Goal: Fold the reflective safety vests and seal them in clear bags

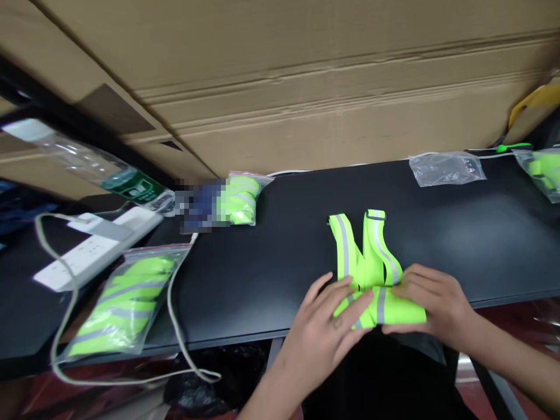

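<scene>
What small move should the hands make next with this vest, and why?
Probably fold the upright straps of the neon-yellow reflective vest down onto its folded lower part: the left hand and right hand hold that part down on the table, while the straps stick out, unlike the compact vest in the plastic bag.

Dark shirt [385,379], maybe black; bare hands [321,335]
</scene>
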Motion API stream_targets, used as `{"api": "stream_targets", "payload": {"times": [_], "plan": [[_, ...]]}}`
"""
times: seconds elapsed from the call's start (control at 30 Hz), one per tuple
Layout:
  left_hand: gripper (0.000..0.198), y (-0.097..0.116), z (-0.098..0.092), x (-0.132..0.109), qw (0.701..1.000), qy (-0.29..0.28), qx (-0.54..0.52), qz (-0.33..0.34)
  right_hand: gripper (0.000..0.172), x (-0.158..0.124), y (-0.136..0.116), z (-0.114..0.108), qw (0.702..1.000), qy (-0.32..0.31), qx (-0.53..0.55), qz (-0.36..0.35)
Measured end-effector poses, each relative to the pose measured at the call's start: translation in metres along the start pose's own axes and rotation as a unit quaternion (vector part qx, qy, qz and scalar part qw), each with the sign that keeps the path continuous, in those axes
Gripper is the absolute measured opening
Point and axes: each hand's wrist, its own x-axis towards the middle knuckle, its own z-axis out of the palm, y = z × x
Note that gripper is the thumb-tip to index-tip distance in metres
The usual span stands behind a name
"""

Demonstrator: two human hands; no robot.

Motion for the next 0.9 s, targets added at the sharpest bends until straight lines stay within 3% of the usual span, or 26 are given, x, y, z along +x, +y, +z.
{"api": "stream_targets", "payload": {"times": [0.1,0.17,0.27,0.37,0.4,0.5,0.57,0.7,0.8,0.9], "plan": [[0.029,-0.018,-0.003,0.023,0.996,-0.028,-0.055,-0.064,0.041,0.027,0.022,-0.001,0.993,-0.069,0.040,0.090],[0.029,-0.028,-0.002,0.036,0.991,-0.031,-0.037,-0.127,0.045,0.039,0.035,0.004,0.982,-0.120,0.031,0.144],[0.034,-0.035,0.003,0.046,0.982,-0.029,0.026,-0.183,0.047,0.043,0.047,0.015,0.976,-0.127,-0.028,0.176],[0.039,-0.035,0.007,0.051,0.980,-0.008,0.069,-0.185,0.060,0.038,0.044,0.020,0.983,-0.038,-0.107,0.144],[0.036,-0.034,0.008,0.051,0.980,0.003,0.082,-0.182,0.056,0.036,0.040,0.019,0.985,-0.021,-0.129,0.114],[0.022,-0.030,0.010,0.053,0.982,0.034,0.106,-0.154,0.021,0.031,0.028,0.014,0.988,-0.035,-0.152,0.001],[0.023,-0.027,0.011,0.052,0.983,0.061,0.118,-0.127,0.018,0.028,0.022,0.011,0.988,-0.060,-0.138,-0.044],[0.017,-0.020,0.009,0.038,0.983,0.086,0.145,-0.068,0.060,0.018,0.018,0.004,0.988,-0.090,-0.121,-0.045],[0.043,-0.010,0.007,0.019,0.990,0.060,0.121,-0.043,0.046,0.009,0.013,0.001,0.986,-0.119,-0.117,-0.025],[0.040,0.002,0.007,0.002,0.989,0.044,0.132,-0.055,0.036,0.000,-0.001,0.002,0.988,-0.113,-0.107,-0.020]]}}
